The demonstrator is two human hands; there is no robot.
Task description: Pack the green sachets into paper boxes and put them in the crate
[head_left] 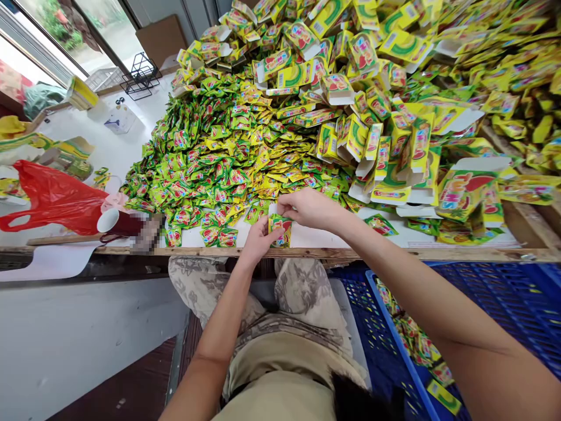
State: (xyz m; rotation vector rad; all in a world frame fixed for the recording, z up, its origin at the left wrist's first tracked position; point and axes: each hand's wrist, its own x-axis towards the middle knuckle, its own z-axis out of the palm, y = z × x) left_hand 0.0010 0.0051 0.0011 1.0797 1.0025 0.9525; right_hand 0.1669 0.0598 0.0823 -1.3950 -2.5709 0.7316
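Observation:
Near the table's front edge, my left hand (259, 238) grips a small yellow and green carton (284, 234) by its side, thumb across the front. My right hand (309, 209) is at the carton's open top, its fingers pinched together there; whether a packet is between them is hidden. Just beyond both hands spreads a heap of small green and yellow packets (210, 169). Open yellow cartons (350, 137) with white flaps are piled behind and to the right. A few loose packets (219, 235) lie left of my left hand.
A red plastic bag (56, 196) and a cup on its side (116, 223) lie at the left. A black wire rack (141, 75) stands farther back. Below the table's wooden edge (372, 254), blue crates (394, 345) at the right hold packets and cartons.

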